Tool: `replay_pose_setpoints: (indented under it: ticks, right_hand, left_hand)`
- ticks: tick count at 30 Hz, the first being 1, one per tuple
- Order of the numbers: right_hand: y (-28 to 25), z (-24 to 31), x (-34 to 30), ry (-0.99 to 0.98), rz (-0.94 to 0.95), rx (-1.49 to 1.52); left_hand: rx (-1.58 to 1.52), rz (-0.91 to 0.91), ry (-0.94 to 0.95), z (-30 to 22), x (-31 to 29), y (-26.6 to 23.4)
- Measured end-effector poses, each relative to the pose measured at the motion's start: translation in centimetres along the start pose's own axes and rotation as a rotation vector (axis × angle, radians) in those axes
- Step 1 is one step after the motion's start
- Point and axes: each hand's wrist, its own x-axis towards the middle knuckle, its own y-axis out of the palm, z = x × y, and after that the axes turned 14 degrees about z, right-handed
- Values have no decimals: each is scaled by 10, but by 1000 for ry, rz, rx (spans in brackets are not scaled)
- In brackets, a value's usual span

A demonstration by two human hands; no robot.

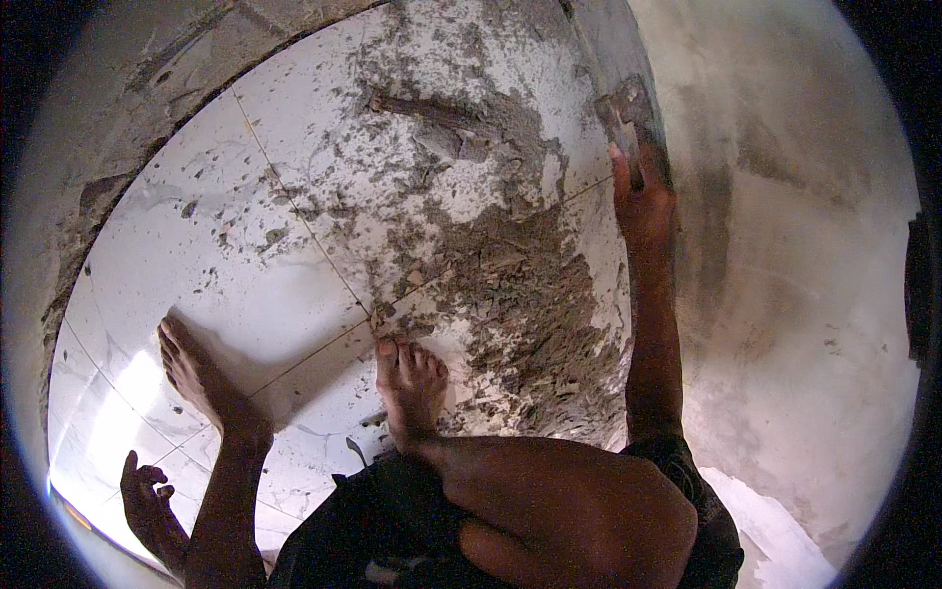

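My right hand (647, 203) clamps a flat mud-grey tool (627, 106) by the white-tiled floor (294, 309)'s right edge; best kept flush. Left hand (149, 503) empty, loosely apart.

I wear dark shorts (358, 515) and a dark sleeve (724, 525) with faint pale lines; left hand (150, 503), right hand (648, 206), feet (410, 388) bare.

My bare feet (412, 388) are on the white floor (285, 314), with crumbly brown dirt (520, 285) and something like a stick (422, 109).

1 flat, grey, dirt-smeared trowel (628, 108), held near the floor's (275, 304) right edge, beside the wall (785, 245).
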Motion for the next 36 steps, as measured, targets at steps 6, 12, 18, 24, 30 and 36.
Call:
replay_pose_setpoints:
  ticks: [6,12,18,24,30,36]
  right_hand:
    - [-5,11,-20,116,68,44]
    - [6,9,-34,-37,-8,-117]
    - [9,-18,-39,-24,-38,-55]
    - [-4,16,-57,-14,22,-21]
    - [8,-27,-54,180,55,-85]
    - [18,-49,-78,45,-37,-14]
  left_hand:
    - [-157,36,-98,-3,-1,0]
    - [-222,15,-75,-12,-5,-5]
    - [-316,67,-136,-20,-2,-7]
    - [3,21,-32,-2,-6,0]
    - [-124,42,-42,-13,-9,2]
    - [-168,43,-67,-14,-10,-2]
